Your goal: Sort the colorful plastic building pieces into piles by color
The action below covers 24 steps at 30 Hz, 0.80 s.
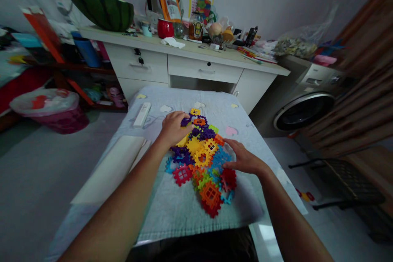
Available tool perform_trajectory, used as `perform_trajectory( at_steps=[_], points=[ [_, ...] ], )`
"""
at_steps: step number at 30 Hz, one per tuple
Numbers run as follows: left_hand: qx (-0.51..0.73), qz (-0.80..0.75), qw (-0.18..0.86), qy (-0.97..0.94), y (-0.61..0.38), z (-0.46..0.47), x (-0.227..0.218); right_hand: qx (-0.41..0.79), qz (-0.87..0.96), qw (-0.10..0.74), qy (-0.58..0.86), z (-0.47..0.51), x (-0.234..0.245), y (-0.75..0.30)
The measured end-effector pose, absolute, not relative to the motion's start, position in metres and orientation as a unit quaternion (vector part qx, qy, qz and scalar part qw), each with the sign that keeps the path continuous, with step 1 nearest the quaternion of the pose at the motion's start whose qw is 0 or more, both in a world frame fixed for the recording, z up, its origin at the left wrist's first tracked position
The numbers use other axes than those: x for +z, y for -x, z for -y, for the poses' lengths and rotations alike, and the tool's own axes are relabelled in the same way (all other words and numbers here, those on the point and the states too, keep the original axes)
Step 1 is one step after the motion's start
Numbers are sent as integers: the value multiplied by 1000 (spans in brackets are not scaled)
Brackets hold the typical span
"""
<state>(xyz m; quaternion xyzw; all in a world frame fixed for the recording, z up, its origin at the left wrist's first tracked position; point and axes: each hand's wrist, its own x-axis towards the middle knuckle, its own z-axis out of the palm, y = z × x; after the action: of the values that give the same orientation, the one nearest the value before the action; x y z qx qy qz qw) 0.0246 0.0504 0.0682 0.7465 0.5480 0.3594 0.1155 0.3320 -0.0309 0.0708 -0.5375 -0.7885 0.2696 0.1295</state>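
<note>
A loose pile of plastic interlocking building pieces with toothed edges (202, 159) lies on the cloth-covered table (166, 213). The pieces are yellow, purple, orange, red, blue and green, several with window-like cutouts. My left hand (175, 129) rests at the pile's upper left, over purple and yellow pieces, with thumb and fingers apart; part of what lies under it is hidden. At the right edge, my right hand (242, 156) has its fingers spread beside orange and blue pieces. Neither hand visibly grips a piece. A red piece (229, 179) lies just below my right hand.
A white box-shaped object (142, 115) lies at the table's far left, with a folded pale sheet (113, 168) nearer me. Behind stands a cluttered white desk (196, 63). A washing machine (303, 98) and a chair (350, 184) are to the right, a pink bin (58, 118) to the left.
</note>
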Motion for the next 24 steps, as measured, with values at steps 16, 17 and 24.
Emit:
perform_trajectory(
  at_steps=[16, 17, 24],
  points=[
    [247, -540, 168, -787, -5, -3, 21, 314, 786, 213, 489, -26, 46, -269],
    [261, -535, 166, -786, -7, -3, 22, 320, 785, 226, 479, -28, 47, -265],
    [361, -478, 150, -787, -26, -3, 25, 313, 788, 309, 431, -31, 57, -259]
  ],
)
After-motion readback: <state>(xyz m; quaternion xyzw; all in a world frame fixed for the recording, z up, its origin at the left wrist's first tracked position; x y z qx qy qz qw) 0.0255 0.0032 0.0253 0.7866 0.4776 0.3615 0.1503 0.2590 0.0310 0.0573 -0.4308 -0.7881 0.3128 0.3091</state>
